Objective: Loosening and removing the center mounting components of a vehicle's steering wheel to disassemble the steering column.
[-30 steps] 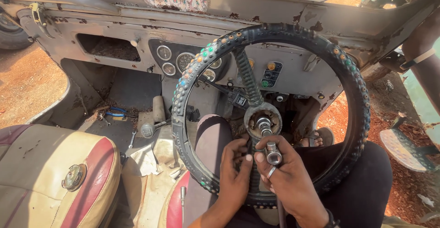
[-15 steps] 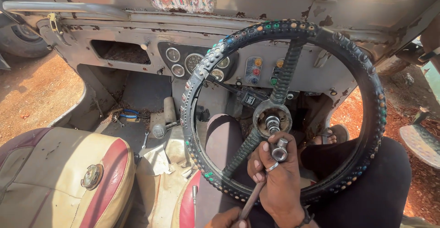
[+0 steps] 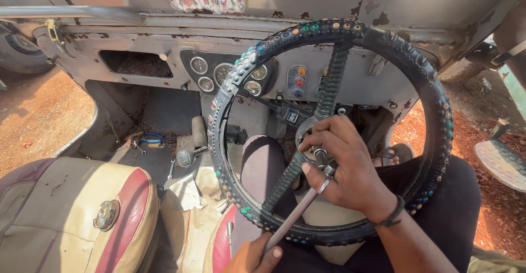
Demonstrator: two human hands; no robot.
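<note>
- The right hand pressed the socket wrench onto the steering wheel hub, fingers curled over its head.
- The left hand, apparently gripping the handle's end, would need a steady pull to turn the nut.

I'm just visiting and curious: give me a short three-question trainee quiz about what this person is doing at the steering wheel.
1. True or false: the right hand rests over the hub at the middle of the steering wheel.
2. Which hand grips the lower end of the long metal wrench handle? A) the left hand B) the right hand C) neither
3. Fill in: on the floor ahead of the passenger seat lie pliers with ____ handles.

Key:
1. True; the right hand covers the hub where the tool's head sits.
2. A; the left hand holds it by the wheel's lower rim.
3. Blue.
</note>
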